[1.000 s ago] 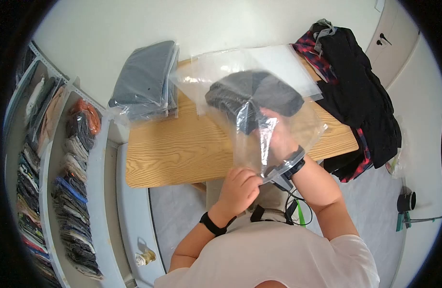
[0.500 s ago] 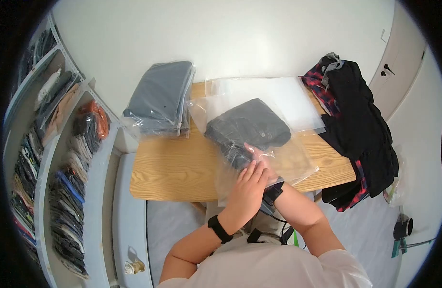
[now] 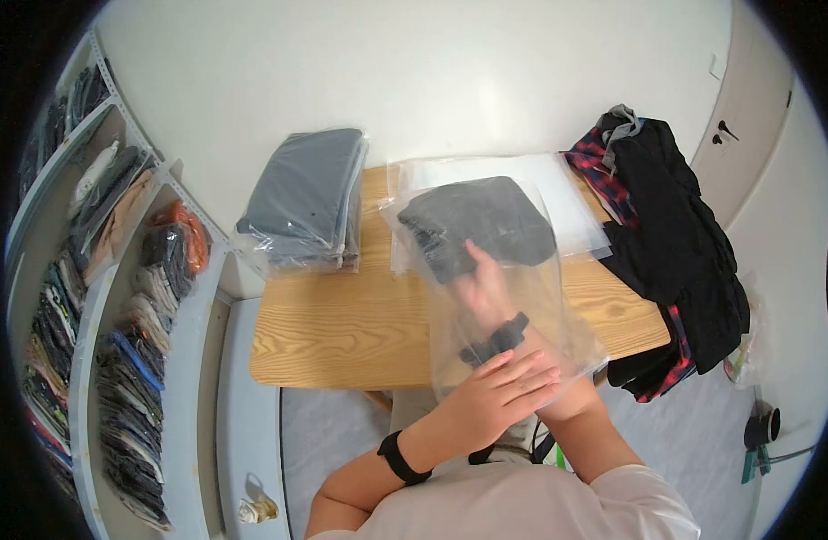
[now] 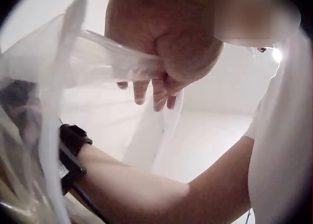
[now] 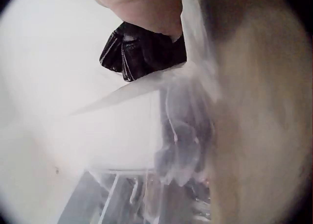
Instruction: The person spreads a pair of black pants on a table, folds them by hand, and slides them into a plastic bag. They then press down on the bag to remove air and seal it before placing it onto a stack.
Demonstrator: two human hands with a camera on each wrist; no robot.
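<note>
A clear plastic bag surrounds a folded dark garment above the table. Inside the bag, the right hand grips the garment's near edge, thumb on top and fingers hidden beneath. The left hand is at the bag's mouth, over the right forearm, its fingers extended. In the left wrist view, film runs to the left hand, pinched at the thumb. The right wrist view shows part of the right hand against the dark garment.
Bagged grey garments are stacked at the table's back left. Flat clear bags lie at the back. Black and plaid clothing hangs over the right edge. Shelves of bagged clothes stand at left.
The left hand has moved from beside the right hand toward the body, to the bag's mouth. The bag now reaches over the right wrist and forearm, and the garment looks flatter and smoother.
</note>
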